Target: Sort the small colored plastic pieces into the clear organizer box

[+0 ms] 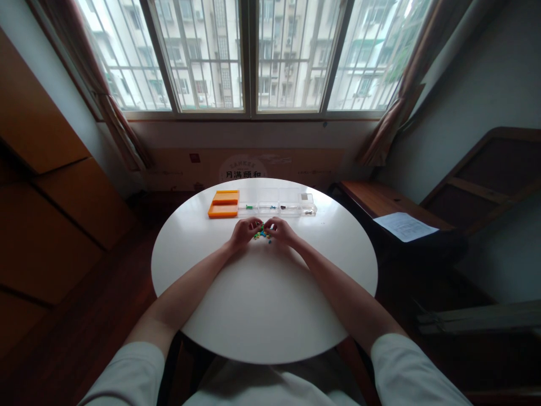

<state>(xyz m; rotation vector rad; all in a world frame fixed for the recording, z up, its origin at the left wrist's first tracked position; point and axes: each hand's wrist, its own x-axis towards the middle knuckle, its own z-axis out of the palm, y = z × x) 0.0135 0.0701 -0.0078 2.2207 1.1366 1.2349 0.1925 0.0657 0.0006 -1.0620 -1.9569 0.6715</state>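
A small pile of green, blue and yellow pieces [264, 233] lies on the white round table [270, 304]; they are too small to name surely. My left hand [245, 230] is at the left side of the pile, its fingers curled closed. Facing it from the right, my right hand [279, 230] has its fingertips pinched together just over the pieces. A green bit shows between the two sets of fingertips. What either hand holds is too small to make out. One blue piece [270, 242] sits slightly apart, nearer to me.
Beyond my hands lies an orange tray [224, 214] beside a clear compartment box [291, 212], with small green, blue and dark pieces in its sections. To the right, a paper sheet [404, 226] rests on a wooden bench [372, 194]. A barred window is ahead.
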